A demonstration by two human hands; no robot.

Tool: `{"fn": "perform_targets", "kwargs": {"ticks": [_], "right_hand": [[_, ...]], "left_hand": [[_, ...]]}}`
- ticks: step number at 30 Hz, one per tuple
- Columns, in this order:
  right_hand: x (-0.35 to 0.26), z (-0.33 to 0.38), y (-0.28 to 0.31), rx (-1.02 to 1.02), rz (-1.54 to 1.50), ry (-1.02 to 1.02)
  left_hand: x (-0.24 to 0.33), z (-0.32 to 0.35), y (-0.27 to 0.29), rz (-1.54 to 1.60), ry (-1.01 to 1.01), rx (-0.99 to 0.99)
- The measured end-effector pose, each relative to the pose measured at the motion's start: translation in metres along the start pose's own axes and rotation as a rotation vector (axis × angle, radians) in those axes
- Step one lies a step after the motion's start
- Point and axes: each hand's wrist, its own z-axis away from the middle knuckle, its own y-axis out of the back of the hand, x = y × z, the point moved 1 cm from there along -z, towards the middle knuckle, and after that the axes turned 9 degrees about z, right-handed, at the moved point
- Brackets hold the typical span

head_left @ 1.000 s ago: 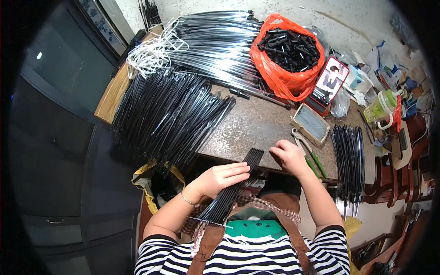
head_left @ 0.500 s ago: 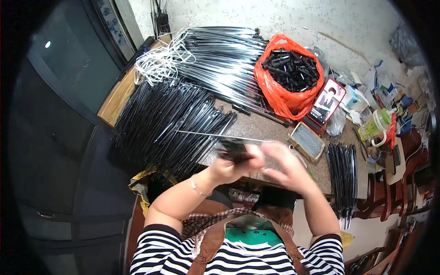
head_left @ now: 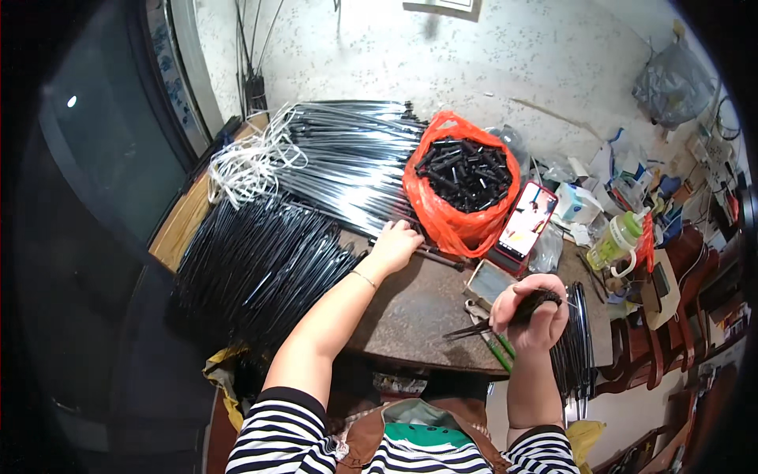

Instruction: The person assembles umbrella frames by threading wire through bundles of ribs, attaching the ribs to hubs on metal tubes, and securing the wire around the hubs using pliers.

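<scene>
My left hand (head_left: 394, 245) reaches forward across the brown table (head_left: 410, 308) and rests on the near ends of a pile of long shiny black rods (head_left: 347, 170), just left of an orange plastic bag (head_left: 454, 221) full of short black tubes (head_left: 466, 170). My right hand (head_left: 530, 314) is held above the table's right front corner, closed around a bundle of thin black rods (head_left: 505, 316) that pokes out to the left.
A big heap of black rods (head_left: 253, 268) covers the table's left side, with white cords (head_left: 249, 162) behind it. A phone (head_left: 525, 220), a small tray (head_left: 489, 283), a green bottle (head_left: 616, 241) and clutter lie right. More rods (head_left: 576, 347) hang off the right edge.
Both hands were together in front of me on a bundle of rods. Now the left hand has stretched out to the far pile and the right has swung right with the bundle.
</scene>
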Motion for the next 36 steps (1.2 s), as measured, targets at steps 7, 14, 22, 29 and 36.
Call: {"fn": "perform_targets", "kwargs": {"ticks": [7, 14, 22, 29, 36], "right_hand": [[-0.01, -0.019, 0.011, 0.112, -0.099, 0.082], [-0.054, -0.007, 0.009, 0.301, -0.092, 0.108], [-0.081, 0.035, -0.027, 0.127, 0.085, 0.042], [-0.116, 0.066, -0.042, 0.067, 0.054, 0.056], [-0.109, 0.087, -0.042, 0.074, 0.137, -0.172]], "left_hand": [[0.024, -0.011, 0.022, -0.065, -0.219, 0.192], [0.127, -0.018, 0.158, 0.182, -0.483, 1.002], [0.215, 0.029, 0.193, 1.158, -0.296, 0.787], [0.243, 0.069, 0.192, 1.201, -0.261, 0.732], [0.245, 0.112, 0.152, 1.833, 0.026, 0.665]]}}
